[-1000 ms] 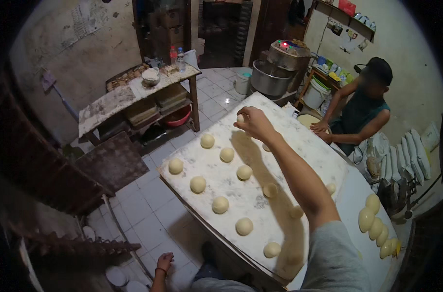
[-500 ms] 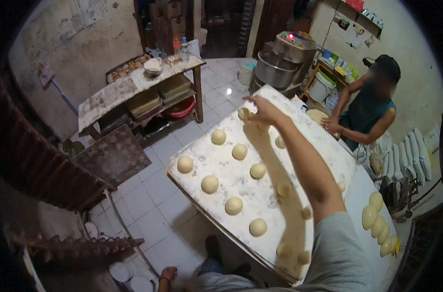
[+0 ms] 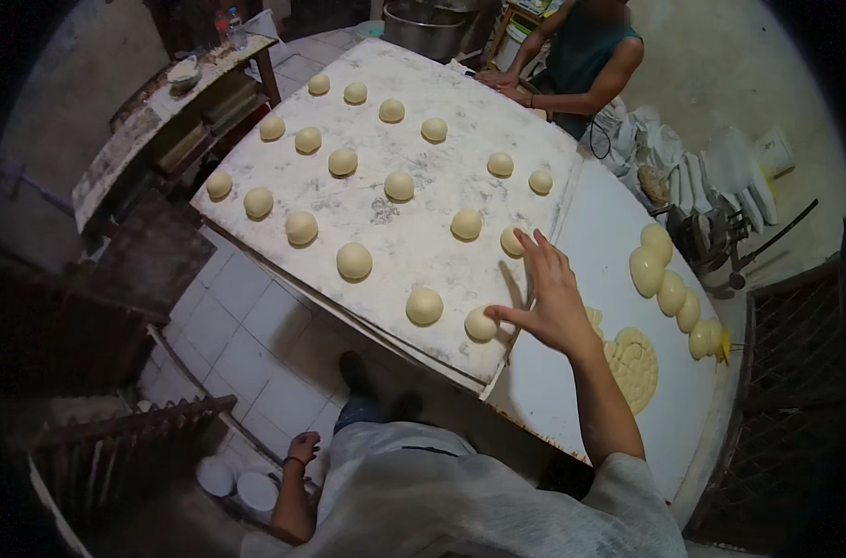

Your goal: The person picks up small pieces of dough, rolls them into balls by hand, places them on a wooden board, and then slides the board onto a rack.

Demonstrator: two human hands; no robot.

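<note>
My right hand (image 3: pixel 551 302) is spread over the near right corner of a floured white board (image 3: pixel 284 181), holding nothing. Its thumb tip is at a round dough ball (image 3: pixel 481 323), seemingly touching it. The index finger reaches beside another dough ball (image 3: pixel 513 242). Several more pale dough balls, such as one large ball (image 3: pixel 354 261), sit spaced in rows across the board. My left hand (image 3: pixel 302 448) hangs low by my side, away from the board. No object shows in it; its fingertips are turned under and hidden.
Right of the board, a white table (image 3: pixel 553 381) bears a flattened dough piece (image 3: pixel 634 370) and a row of glossy dough lumps (image 3: pixel 671 292). Across the board a co-worker (image 3: pixel 586 65) has both hands low near its far edge. A steel mixing bowl (image 3: pixel 423 28) stands behind.
My right hand has drawn back from the board's far end to its near right corner, letting go of the ball there. My view has turned, so the board sits higher and further left.
</note>
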